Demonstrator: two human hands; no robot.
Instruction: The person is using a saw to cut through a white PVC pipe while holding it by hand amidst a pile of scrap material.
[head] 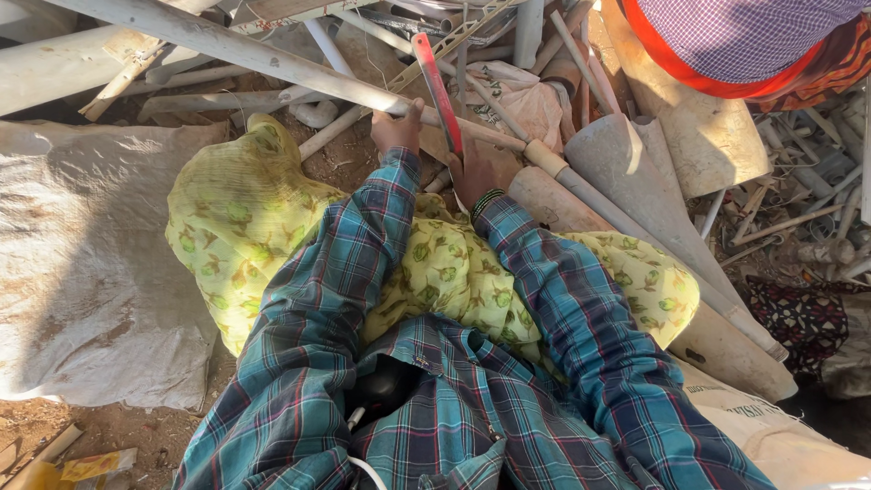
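Head view looks down on a person seated on the ground, knees covered by yellow leaf-print cloth (238, 213), both arms in blue plaid sleeves (562, 318) reaching forward into a heap of scrap pipes (508, 36).

Left hand (396, 127) is closed around a long grey-white pipe (263, 56), which runs from the upper left down past the knees to the lower right; the fingers wrap over its top just where it crosses above the left knee.

Right hand (474, 171) grips the lower end of a red strip (437, 91), a narrow flat bar that stands tilted, its top leaning up and to the left. The strip crosses the pipe just beside the left hand; whether it touches the pipe I cannot tell. A dark beaded bangle (485, 203) sits on the right wrist.

Beyond the hands lie pale tubes, bent fittings and a wide broken half-pipe (635, 181). A white woven sack (82, 263) is spread on the ground to the left. At the top right is another person in checked cloth with an orange edge (726, 36).
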